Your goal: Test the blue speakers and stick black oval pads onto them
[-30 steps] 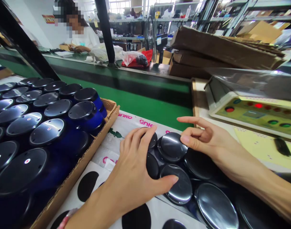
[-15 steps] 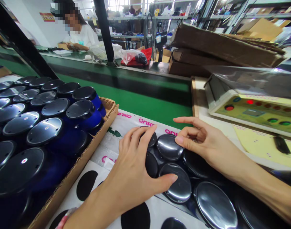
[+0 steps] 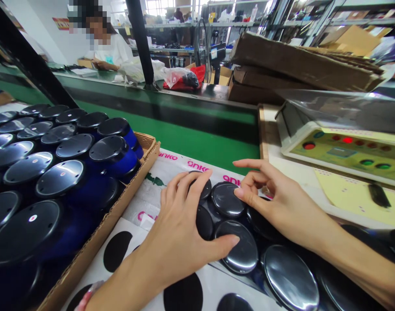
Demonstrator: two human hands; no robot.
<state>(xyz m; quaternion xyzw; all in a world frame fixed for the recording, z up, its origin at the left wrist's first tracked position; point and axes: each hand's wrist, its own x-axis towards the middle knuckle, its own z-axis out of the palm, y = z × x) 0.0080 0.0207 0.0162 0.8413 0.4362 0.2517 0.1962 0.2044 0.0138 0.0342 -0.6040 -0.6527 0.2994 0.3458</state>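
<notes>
My left hand [image 3: 187, 226] spreads over a group of round, glossy black-topped items, fingers and thumb apart. Its thumb tip lies over one black top [image 3: 238, 246]; its fingertips reach towards a smaller black disc [image 3: 204, 185], partly hidden. My right hand [image 3: 272, 190] is at the far side of the group, index finger stretched out and the other fingers bent. The right thumb tip is at the edge of another glossy black top [image 3: 227, 199]. Neither hand visibly holds anything. Under my left forearm lies a white sheet [image 3: 142, 248] with black round patches [image 3: 118, 250].
A cardboard box [image 3: 119, 207] at the left holds many blue items with black round ends. Beyond is a green belt [image 3: 197, 134]. A panel machine [image 3: 346, 149] with lit buttons stands right, near stacked brown cardboard [image 3: 301, 65]. A person [image 3: 111, 49] sits across the belt.
My right hand has shifted slightly left and down, its thumb further over the edge of the black top. The left hand has hardly moved. A different red light is lit on the machine.
</notes>
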